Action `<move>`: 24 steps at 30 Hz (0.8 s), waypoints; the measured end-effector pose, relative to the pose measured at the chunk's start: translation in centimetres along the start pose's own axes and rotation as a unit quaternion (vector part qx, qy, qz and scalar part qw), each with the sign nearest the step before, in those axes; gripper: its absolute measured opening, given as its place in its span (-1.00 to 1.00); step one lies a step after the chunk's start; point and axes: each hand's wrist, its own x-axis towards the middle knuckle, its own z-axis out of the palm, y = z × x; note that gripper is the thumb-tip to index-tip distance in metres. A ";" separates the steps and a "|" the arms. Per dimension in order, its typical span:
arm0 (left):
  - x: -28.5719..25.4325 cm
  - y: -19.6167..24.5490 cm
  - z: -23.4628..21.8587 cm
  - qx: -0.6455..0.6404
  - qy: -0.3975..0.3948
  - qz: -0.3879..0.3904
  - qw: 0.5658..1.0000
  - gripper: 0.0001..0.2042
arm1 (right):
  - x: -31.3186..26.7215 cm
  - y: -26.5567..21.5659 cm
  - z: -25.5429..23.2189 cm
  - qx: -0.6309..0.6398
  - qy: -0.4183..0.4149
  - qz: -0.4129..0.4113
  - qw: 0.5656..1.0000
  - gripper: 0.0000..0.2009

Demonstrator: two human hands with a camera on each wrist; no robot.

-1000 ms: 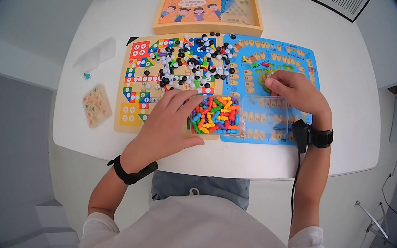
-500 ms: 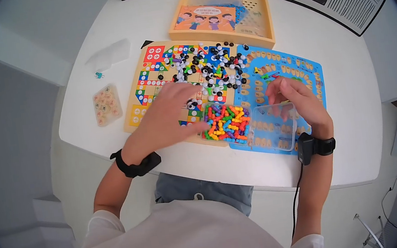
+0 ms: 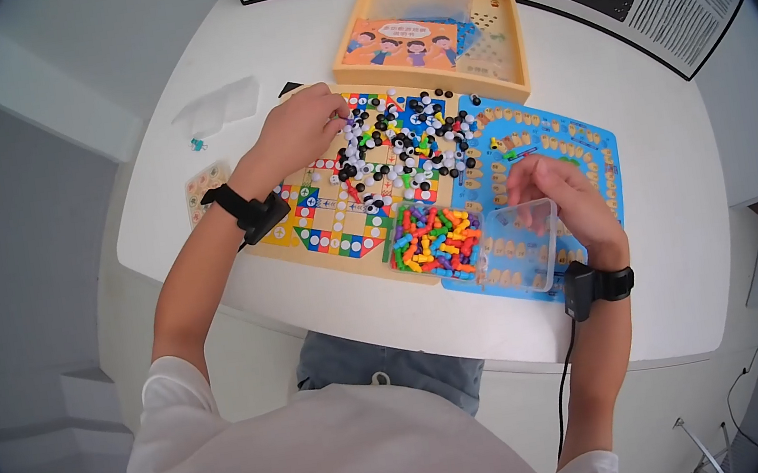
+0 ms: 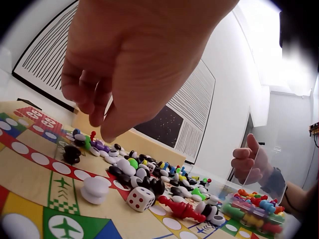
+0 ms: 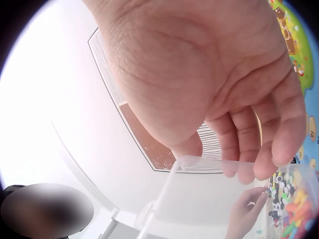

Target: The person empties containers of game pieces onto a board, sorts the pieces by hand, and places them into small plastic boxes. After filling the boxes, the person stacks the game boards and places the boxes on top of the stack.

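Observation:
My left hand (image 3: 303, 130) reaches over the ludo board (image 3: 328, 214), fingertips down at the upper left of a pile of black and white go stones (image 3: 405, 142) mixed with coloured pawns. In the left wrist view a purple pawn (image 4: 101, 146) lies just below the thumb tip, and nothing shows between the fingers. My right hand (image 3: 570, 197) has loosely bent fingers beside the clear plastic lid (image 3: 520, 251); in the right wrist view its fingertips overlap the lid's rim. Left of the lid stands a clear box (image 3: 437, 243) full of coloured pawns.
A blue game board (image 3: 576, 134) lies under the right hand. At the back stands a wooden tray (image 3: 518, 55) with an orange booklet (image 3: 402, 44). Toward the left are a clear container (image 3: 218, 107) and a box of round pieces (image 3: 205, 185). A white die (image 4: 141, 199) and red pawn (image 4: 180, 208) lie near the pile.
My left hand has moved from beside the pawn box up and left to the far edge of the stone pile. The right hand stays by the lid, its fingers looser than a second ago.

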 end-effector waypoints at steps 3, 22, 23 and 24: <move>0.9 0.3 0.5 0.034 -0.012 -0.007 0.999 -0.88 | -0.1 0.1 0.0 -0.013 0.011 0.011 1.000 -0.57; 1.3 0.1 0.5 0.063 -0.040 0.004 0.997 -0.91 | 0.4 0.3 0.1 -0.004 -0.004 0.028 1.000 -0.55; 1.4 0.1 0.5 0.070 -0.056 -0.004 0.996 -0.91 | 0.3 0.3 0.1 -0.004 -0.005 0.028 1.000 -0.55; 1.5 0.0 0.5 0.069 -0.056 -0.003 0.996 -0.91 | 0.3 0.3 0.2 -0.004 -0.005 0.027 1.000 -0.55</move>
